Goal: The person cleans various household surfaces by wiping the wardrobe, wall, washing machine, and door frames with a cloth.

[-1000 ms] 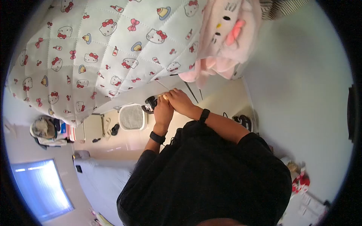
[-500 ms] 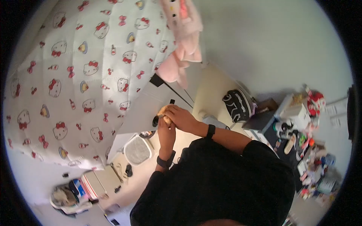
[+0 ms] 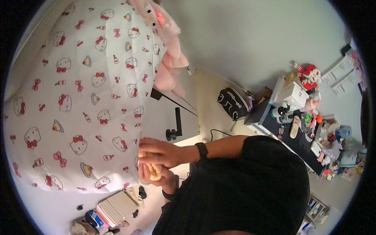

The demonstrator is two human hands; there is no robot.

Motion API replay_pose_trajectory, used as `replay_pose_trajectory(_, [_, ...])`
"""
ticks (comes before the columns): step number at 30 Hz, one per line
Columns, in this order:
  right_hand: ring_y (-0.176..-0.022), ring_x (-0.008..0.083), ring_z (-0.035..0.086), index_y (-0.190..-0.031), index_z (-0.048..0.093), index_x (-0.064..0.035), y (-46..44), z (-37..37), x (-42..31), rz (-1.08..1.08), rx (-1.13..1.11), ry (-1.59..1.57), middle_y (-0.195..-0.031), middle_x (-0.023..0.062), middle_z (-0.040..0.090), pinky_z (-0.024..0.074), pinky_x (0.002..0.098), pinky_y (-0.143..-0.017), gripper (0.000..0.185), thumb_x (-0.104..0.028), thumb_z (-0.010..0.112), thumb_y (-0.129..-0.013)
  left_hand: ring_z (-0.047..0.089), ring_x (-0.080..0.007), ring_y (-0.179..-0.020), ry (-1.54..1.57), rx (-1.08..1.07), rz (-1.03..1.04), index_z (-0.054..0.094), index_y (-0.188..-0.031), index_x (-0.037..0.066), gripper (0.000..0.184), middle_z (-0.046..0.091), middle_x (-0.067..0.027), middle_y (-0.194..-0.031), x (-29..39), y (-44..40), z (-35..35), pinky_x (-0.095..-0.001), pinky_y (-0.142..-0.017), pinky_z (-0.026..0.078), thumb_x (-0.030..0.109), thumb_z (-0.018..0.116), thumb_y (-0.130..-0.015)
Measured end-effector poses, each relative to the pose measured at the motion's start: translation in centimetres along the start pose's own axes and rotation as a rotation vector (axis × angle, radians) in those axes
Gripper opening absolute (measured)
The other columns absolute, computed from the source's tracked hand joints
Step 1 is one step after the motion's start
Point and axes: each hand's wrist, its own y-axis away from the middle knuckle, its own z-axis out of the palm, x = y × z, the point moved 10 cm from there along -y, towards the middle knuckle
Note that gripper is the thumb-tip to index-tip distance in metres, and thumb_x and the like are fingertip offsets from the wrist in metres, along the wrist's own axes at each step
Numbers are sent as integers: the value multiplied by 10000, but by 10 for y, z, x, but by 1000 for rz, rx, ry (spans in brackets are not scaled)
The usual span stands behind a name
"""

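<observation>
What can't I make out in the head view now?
Head view: the full shape of the tan item; the left hand and right hand cover part of it.
Head view: some of the left hand's fingers; the right hand and tan item overlap them.
Head view: the upper end of the pink plush; the top edge cuts it off.
Head view: the print on the papers on the wall; too small to read.

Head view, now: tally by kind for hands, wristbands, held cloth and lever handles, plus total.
Hands, left hand and right hand: 2
Black wristbands: 2
Tan cloth: 1
Black lever handle: 1
Total: 6
</observation>
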Motion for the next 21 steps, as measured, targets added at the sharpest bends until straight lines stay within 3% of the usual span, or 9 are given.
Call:
replay_pose_trajectory(4, [-1281,378,420,-1318,476,-114,30,-33,-14,-27,-12,235,-1336,178,435,347,512,-1085,477,-200,612,-869,527,-371,-1106,-9,-5,-4,471,-1276,-16,660,519,-208,-1193,14,31,27,-485,-933,434,554,363,-960])
replay_pose_trajectory(5, [-1284,371,419,-1317,478,-119,38,-56,-20,-20,-23,237,-1335,178,439,344,512,-1089,483,-194,622,-862,520,-377,-1119,-123,-42,117,478,-1278,0,644,523,-206,-1200,16,55,36,-487,-936,431,548,368,-959])
replay_pose_trajectory(8, [-1284,365,420,-1315,480,-129,79,-118,-28,64,-50,232,-1324,176,452,348,511,-1086,527,-168,666,-823,488,-380,-1180,-10,-62,188,476,-1298,20,621,455,-225,-1303,77,90,66,-487,-983,409,520,461,-928])
replay_pose_trajectory(9, [-1282,364,421,-1315,479,-132,51,-2,10,121,-131,242,-1319,175,457,353,511,-1082,547,-157,682,-808,477,-379,-1196,18,-70,139,472,-1305,21,631,436,-229,-1325,-26,50,20,-484,-994,405,520,481,-919])
replay_pose_trajectory(13, [-1279,376,416,-1301,473,-131,53,-9,3,136,-148,195,-1351,177,413,358,519,-1074,614,-142,733,-745,423,-358,-1259,295,-93,-385,407,-1345,13,738,366,-242,-1388,-40,57,33,-471,-996,419,556,555,-868])
replay_pose_trajectory(14, [-1279,374,415,-1299,472,-129,51,-9,-1,132,-162,217,-1349,177,410,358,518,-1074,596,-145,723,-758,453,-342,-1238,548,-113,-510,391,-1331,-1,753,402,-235,-1360,-52,72,39,-443,-984,433,569,551,-866])
replay_pose_trajectory(17, [-1281,368,410,-1294,469,-127,46,-8,-14,115,-182,272,-1339,175,408,359,516,-1075,542,-156,690,-801,489,-256,-1161,588,-126,-548,370,-1307,-17,506,448,-165,-1285,-44,71,34,-396,-976,425,198,598,-910])
replay_pose_trajectory(19, [-1282,368,407,-1294,468,-126,43,-9,-20,98,-177,305,-1326,174,415,360,514,-1075,503,-170,663,-833,531,-254,-1074,530,-143,-512,376,-1295,-20,485,492,-158,-1212,-45,72,29,-377,-925,456,185,583,-906])
replay_pose_trajectory(21, [-1284,364,411,-1262,498,-145,42,-11,-25,123,-195,309,-1334,158,394,362,508,-1081,583,-120,749,-736,554,-258,-1035,586,-117,-564,398,-1280,-32,474,516,-166,-1195,-53,82,29,-368,-917,462,189,586,-905])
